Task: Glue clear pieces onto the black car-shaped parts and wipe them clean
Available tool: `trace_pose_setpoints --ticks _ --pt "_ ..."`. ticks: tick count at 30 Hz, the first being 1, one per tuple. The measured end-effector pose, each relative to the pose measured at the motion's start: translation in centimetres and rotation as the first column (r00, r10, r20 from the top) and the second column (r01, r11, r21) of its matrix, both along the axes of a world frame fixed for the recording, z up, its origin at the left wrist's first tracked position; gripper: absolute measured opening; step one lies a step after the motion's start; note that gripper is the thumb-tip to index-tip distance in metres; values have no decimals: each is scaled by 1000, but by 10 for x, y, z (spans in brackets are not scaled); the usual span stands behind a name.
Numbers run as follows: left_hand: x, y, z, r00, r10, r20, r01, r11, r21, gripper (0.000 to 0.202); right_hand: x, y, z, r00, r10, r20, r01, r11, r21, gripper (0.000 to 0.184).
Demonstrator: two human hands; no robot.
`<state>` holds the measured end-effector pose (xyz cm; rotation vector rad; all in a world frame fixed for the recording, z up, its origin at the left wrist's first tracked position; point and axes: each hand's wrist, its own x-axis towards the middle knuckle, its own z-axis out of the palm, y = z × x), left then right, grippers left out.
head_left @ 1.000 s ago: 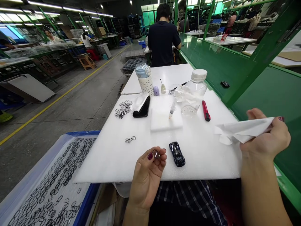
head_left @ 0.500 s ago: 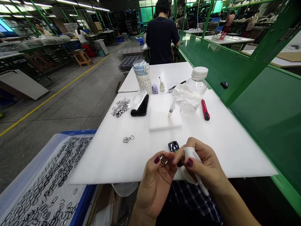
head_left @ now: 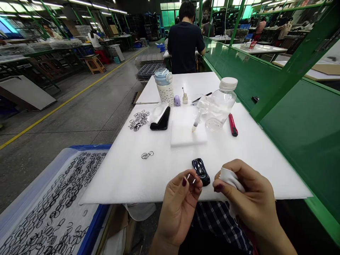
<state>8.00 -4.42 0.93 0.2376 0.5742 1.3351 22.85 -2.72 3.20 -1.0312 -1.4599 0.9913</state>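
My left hand (head_left: pixel 182 203) pinches a small glossy, dark-tinted piece (head_left: pixel 191 178) between thumb and fingertips, above the front of the white foam-covered table (head_left: pixel 127 177). I cannot make out its exact kind. Bunched in my right hand (head_left: pixel 247 193) is a white cloth (head_left: pixel 230 177), held between thumb and fingers, apart from the left hand. A shiny dark blue toy car (head_left: pixel 201 171) lies on the table just beyond and between both hands. To the left are a few thin black rings (head_left: pixel 147 155) and, farther back, a pile of such rings (head_left: pixel 138 120).
A white foam block (head_left: pixel 188 136) bears a syringe (head_left: pixel 196 122). Around it are a phone (head_left: pixel 160 122), a tumbler (head_left: pixel 164 88), a clear jar (head_left: pixel 220 106), a red cutter (head_left: pixel 233 124) and a small bottle (head_left: pixel 185 98). A ring-filled tray (head_left: pixel 97 216) stands lower left. Another person (head_left: pixel 185 42) sits ahead.
My right hand with the cloth has moved right, away from the small piece in my left hand. The toy car now shows fully between the hands. The view has shifted slightly.
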Motion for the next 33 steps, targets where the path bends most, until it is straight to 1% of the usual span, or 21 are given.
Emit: trace_pose_setpoints --ticks 1,2,3,4,5,7,11,13,15,17,19,20,21,24,26,28,30,33 --pt "0 -1 0 1000 18 -13 -18 1000 6 15 -2 0 0 994 -71 78 61 991 116 14" --pt "1 -1 0 999 32 -25 -32 999 8 15 -5 -1 0 982 -139 130 105 965 239 14" --pt "1 -2 0 998 42 -36 -42 999 9 16 -7 -1 0 970 -183 160 119 931 346 14" --pt "2 -2 1 998 51 -47 -51 999 11 16 -9 -1 1 964 -198 179 105 898 427 13" --pt "2 -2 2 997 60 -58 -59 998 15 17 -12 -1 2 962 -189 196 73 872 483 13" --pt "4 -2 3 995 73 -73 -71 997 28 17 -17 -2 3 950 -182 252 12 832 555 17" --pt "6 -3 6 991 87 -99 -85 996 28 19 -21 -2 4 888 -291 357 -24 745 667 19" --pt "6 -4 6 989 100 -108 -99 995 14 20 -16 -3 7 866 -269 421 -94 741 665 17" --pt "7 -5 5 987 111 -120 -110 994 10 21 -8 -4 11 837 -255 483 -144 750 645 15" --pt "7 -6 3 985 109 -133 -107 994 18 19 -1 -5 15 817 -307 488 -99 759 643 16" --pt "8 -6 3 986 105 -132 -102 994 32 18 2 -5 17 816 -365 448 -23 754 656 19" --pt "9 -6 3 987 101 -126 -97 994 41 17 1 -5 17 822 -365 437 -15 752 659 20" --pt "9 -6 4 988 97 -117 -91 994 52 15 -2 -5 16 832 -347 433 -31 751 660 20" --pt "9 -6 4 990 91 -103 -85 994 67 15 -10 -5 16 856 -244 456 -129 754 645 17" --pt "8 -6 4 989 97 -110 -89 993 72 16 -12 -5 18 852 -190 488 -185 763 620 12" --pt "7 -5 3 988 102 -115 -93 992 86 16 -7 -5 22 834 -164 526 -217 779 588 11" --pt "6 -5 3 988 101 -113 -91 992 92 15 0 -5 26 818 -205 537 -185 790 584 11" --pt "7 -5 3 989 101 -109 -93 993 73 15 5 -4 26 822 -327 466 -43 780 624 15"
